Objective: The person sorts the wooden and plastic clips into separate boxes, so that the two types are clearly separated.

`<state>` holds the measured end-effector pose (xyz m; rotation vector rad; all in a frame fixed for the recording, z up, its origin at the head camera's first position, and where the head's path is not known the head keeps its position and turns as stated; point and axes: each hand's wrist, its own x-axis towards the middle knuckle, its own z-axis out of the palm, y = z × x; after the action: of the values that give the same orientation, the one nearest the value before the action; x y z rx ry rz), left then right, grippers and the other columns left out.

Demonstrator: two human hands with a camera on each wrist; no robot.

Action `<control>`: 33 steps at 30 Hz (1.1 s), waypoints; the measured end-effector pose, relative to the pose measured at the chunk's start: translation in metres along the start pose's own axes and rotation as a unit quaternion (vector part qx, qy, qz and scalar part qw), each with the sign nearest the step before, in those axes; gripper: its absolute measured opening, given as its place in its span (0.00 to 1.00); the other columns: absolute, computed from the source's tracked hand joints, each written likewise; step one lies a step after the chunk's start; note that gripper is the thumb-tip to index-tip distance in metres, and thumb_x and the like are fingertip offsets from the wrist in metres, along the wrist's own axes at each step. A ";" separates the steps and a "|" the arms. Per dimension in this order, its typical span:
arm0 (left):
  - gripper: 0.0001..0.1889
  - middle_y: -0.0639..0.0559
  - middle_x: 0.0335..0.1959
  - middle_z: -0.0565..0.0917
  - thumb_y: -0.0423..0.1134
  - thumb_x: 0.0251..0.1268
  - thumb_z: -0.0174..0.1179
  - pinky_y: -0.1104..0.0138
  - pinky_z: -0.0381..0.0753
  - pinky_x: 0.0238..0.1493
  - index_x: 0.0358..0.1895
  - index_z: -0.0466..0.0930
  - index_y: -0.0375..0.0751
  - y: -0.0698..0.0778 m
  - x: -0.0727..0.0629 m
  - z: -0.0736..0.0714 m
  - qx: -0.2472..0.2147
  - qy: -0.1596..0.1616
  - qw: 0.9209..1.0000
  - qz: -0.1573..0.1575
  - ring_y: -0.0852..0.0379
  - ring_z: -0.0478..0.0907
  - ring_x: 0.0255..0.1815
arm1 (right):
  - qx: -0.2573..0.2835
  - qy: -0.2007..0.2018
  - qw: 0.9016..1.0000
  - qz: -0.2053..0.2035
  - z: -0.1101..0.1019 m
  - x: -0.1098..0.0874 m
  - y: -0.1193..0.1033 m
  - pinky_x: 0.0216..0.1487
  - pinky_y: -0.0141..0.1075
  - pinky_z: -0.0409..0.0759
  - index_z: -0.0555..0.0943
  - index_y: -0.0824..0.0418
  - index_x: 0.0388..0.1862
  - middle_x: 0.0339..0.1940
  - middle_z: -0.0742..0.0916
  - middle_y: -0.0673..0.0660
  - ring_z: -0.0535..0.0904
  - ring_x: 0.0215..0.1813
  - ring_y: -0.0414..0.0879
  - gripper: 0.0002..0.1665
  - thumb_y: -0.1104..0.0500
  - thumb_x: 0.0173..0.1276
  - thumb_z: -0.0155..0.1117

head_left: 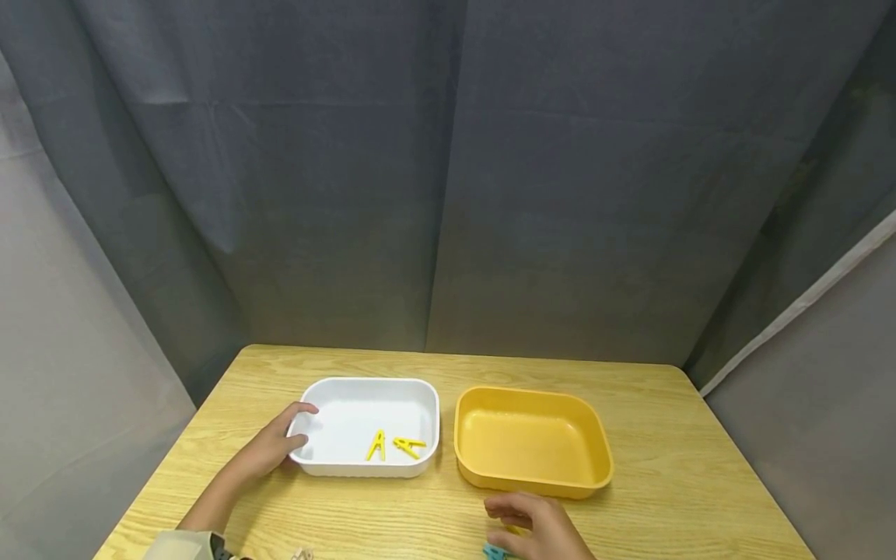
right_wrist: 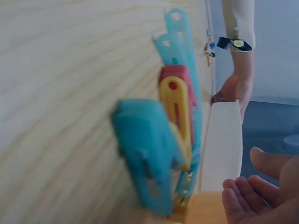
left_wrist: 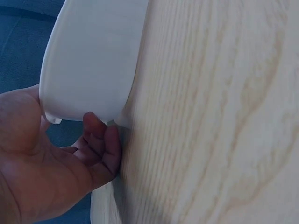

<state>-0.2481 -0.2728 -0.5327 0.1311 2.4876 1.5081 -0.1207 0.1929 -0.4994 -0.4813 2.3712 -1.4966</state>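
My left hand (head_left: 269, 447) grips the left end of a white plastic tray (head_left: 364, 470). In the left wrist view its curled fingers (left_wrist: 100, 140) are against the tray's outer wall. Two yellow clothespins (head_left: 376, 445) lie inside that tray. My right hand (head_left: 542, 529) hovers in front of a yellow tray (head_left: 532, 451), its fingers loosely bent and holding nothing. Close by it is a group of clothespins: the right wrist view shows a near teal clothespin (right_wrist: 145, 149), a yellow clothespin (right_wrist: 175, 100), a red clothespin (right_wrist: 180, 72) and further light-blue ones (right_wrist: 180, 42), partly overlapping.
Both trays stand side by side on a wood-grain table (head_left: 672, 467). Small items (head_left: 302, 554) are cut off at the bottom of the head view, left of centre. Grey curtains (head_left: 448, 194) hang behind the table and along its sides.
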 end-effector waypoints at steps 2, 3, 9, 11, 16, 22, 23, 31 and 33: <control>0.26 0.29 0.75 0.56 0.26 0.69 0.55 0.62 0.80 0.32 0.68 0.67 0.43 0.000 0.000 0.000 -0.001 0.001 1.000 -0.001 0.46 0.78 0.44 | -0.002 0.000 1.000 -0.002 -0.001 -0.001 0.004 0.55 0.44 0.84 0.83 0.69 0.57 0.54 0.88 0.65 0.85 0.55 0.62 0.27 0.55 0.64 0.77; 0.26 0.29 0.75 0.55 0.26 0.69 0.55 0.62 0.80 0.32 0.69 0.67 0.43 0.001 -0.001 0.000 -0.002 0.000 1.000 -0.001 0.45 0.78 0.44 | -0.002 0.000 1.000 -0.006 -0.001 -0.001 0.006 0.55 0.44 0.84 0.83 0.69 0.57 0.54 0.88 0.66 0.85 0.55 0.62 0.27 0.56 0.63 0.77; 0.26 0.30 0.75 0.55 0.26 0.69 0.55 0.63 0.78 0.32 0.69 0.66 0.42 -0.001 -0.001 0.000 -0.007 -0.004 1.000 0.001 0.44 0.76 0.46 | -0.018 0.004 1.000 -0.010 0.001 -0.003 0.016 0.54 0.44 0.84 0.84 0.67 0.55 0.53 0.89 0.63 0.86 0.55 0.59 0.26 0.57 0.62 0.78; 0.26 0.30 0.74 0.57 0.26 0.69 0.55 0.64 0.78 0.31 0.69 0.67 0.43 -0.001 -0.001 0.000 -0.005 -0.002 1.000 0.001 0.45 0.77 0.43 | -0.021 0.003 1.000 -0.008 0.001 -0.003 0.019 0.55 0.44 0.84 0.84 0.67 0.55 0.53 0.89 0.62 0.86 0.55 0.57 0.26 0.56 0.62 0.79; 0.26 0.29 0.73 0.58 0.26 0.69 0.55 0.64 0.78 0.29 0.68 0.67 0.43 -0.002 0.000 0.000 0.001 0.001 1.000 0.001 0.46 0.78 0.39 | -0.029 -0.009 0.999 -0.023 0.003 -0.004 0.024 0.54 0.44 0.84 0.83 0.69 0.55 0.52 0.88 0.63 0.87 0.54 0.55 0.25 0.56 0.64 0.77; 0.26 0.28 0.75 0.58 0.26 0.68 0.55 0.63 0.79 0.32 0.68 0.68 0.43 -0.002 0.000 0.000 0.009 0.004 1.000 0.007 0.41 0.75 0.53 | -0.046 -0.018 0.998 -0.041 0.003 -0.004 0.027 0.53 0.40 0.85 0.83 0.69 0.55 0.51 0.88 0.63 0.87 0.53 0.49 0.24 0.56 0.67 0.75; 0.26 0.28 0.75 0.58 0.26 0.68 0.55 0.63 0.79 0.32 0.68 0.68 0.43 -0.002 0.000 0.000 0.011 0.004 1.000 0.007 0.40 0.75 0.53 | -0.052 -0.019 0.998 -0.041 0.003 -0.004 0.027 0.53 0.38 0.85 0.83 0.68 0.55 0.51 0.88 0.62 0.87 0.53 0.48 0.23 0.56 0.67 0.74; 0.25 0.28 0.78 0.55 0.27 0.69 0.55 0.63 0.81 0.38 0.68 0.67 0.43 -0.001 0.000 0.000 0.008 0.001 1.000 0.009 0.36 0.70 0.60 | -0.146 -0.023 0.985 -0.086 0.003 -0.002 0.027 0.52 0.33 0.82 0.85 0.65 0.54 0.50 0.89 0.53 0.84 0.51 0.36 0.25 0.50 0.66 0.75; 0.25 0.28 0.77 0.56 0.27 0.69 0.55 0.63 0.81 0.37 0.68 0.67 0.42 -0.001 0.000 0.000 0.008 0.000 1.000 0.011 0.37 0.71 0.59 | -0.164 -0.022 0.981 -0.103 0.004 -0.001 0.028 0.51 0.33 0.83 0.85 0.65 0.53 0.49 0.89 0.51 0.83 0.51 0.35 0.26 0.48 0.64 0.76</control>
<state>-0.2479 -0.2736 -0.5336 0.1601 2.5077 1.4959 -0.1216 0.2015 -0.5262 -0.8501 2.6082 -1.1561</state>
